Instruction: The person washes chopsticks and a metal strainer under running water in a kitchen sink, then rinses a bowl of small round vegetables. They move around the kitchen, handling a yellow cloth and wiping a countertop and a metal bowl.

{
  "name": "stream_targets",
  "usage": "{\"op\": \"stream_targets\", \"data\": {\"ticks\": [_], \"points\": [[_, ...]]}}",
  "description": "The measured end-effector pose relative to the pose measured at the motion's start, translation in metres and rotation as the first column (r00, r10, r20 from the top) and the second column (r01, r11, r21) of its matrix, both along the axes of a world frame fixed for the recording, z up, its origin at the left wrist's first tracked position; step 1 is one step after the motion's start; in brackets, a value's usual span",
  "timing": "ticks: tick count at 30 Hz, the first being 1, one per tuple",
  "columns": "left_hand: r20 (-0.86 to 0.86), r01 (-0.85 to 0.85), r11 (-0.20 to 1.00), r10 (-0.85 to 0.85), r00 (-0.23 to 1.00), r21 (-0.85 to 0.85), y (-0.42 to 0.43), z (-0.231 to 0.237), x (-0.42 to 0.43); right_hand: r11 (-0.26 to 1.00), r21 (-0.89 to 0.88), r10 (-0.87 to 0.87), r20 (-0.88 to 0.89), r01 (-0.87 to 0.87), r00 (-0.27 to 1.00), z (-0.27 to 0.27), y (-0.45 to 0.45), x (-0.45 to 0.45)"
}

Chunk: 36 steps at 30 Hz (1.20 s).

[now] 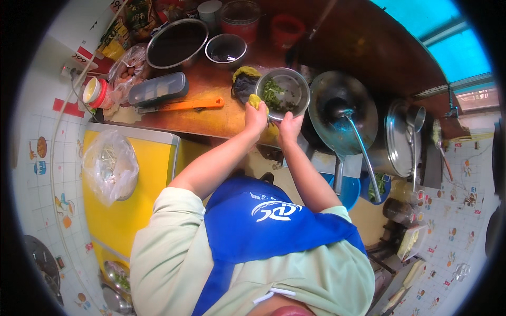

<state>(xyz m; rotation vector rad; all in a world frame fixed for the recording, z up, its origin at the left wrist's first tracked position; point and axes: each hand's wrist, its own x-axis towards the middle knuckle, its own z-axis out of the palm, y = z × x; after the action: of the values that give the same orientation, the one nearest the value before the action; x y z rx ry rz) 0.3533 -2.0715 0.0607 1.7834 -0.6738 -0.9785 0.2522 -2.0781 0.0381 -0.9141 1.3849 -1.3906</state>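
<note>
A round metal bowl (301,87) is held tilted over the front of the wooden counter, with chopped green leaves (272,93) along its left inside. My left hand (257,117) grips its lower left edge, and a piece of yellow cloth (255,100) shows at the thumb. At the lower right rim my right hand (290,127) holds the bowl too; the fingers of both hands are partly hidden underneath. Just right of the bowl stands a dark wok (324,130) with a long-handled metal ladle (361,150) in it. A black and yellow cloth (243,85) lies left of the bowl.
Left on the counter (209,85) are an orange-handled tool (193,104), a lidded plastic box (159,89) and bagged eggs (128,73). Behind stand a large basin (178,43) and a small metal bowl (225,49). A plastic-bagged bowl (110,170) sits on a yellow surface (154,158).
</note>
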Motion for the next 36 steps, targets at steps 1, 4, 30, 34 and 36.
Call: {"op": "stream_targets", "data": {"ticks": [1, 4, 30, 34, 36], "points": [[0.12, 0.04, 0.996, -0.03, 0.992, -0.084, -0.003, 0.002, 0.002, 0.998, 0.07, -0.012, 0.129, 0.003, 0.992, 0.007, 0.005, -0.001], [0.292, 0.31, 0.935, -0.252, 0.923, -0.174, -0.023, 0.014, 0.039, 0.959, 0.191, 0.134, 0.345, -0.209, 0.929, 0.035, 0.008, -0.022], [0.016, 0.137, 0.838, -0.152, 0.988, -0.529, 0.055, 0.039, 0.019, 0.789, 0.523, -0.053, 0.579, -0.321, 0.814, 0.036, -0.006, -0.096], [0.442, 0.271, 0.676, 0.091, 0.892, -0.685, 0.044, 0.062, -0.002, 0.87, 0.395, 0.137, 0.379, -0.294, 0.915, 0.051, 0.025, -0.064], [0.395, 0.228, 0.702, 0.083, 0.915, -0.675, 0.036, 0.069, -0.003, 0.877, 0.326, 0.237, 0.348, -0.354, 0.907, 0.059, 0.033, -0.062]]}}
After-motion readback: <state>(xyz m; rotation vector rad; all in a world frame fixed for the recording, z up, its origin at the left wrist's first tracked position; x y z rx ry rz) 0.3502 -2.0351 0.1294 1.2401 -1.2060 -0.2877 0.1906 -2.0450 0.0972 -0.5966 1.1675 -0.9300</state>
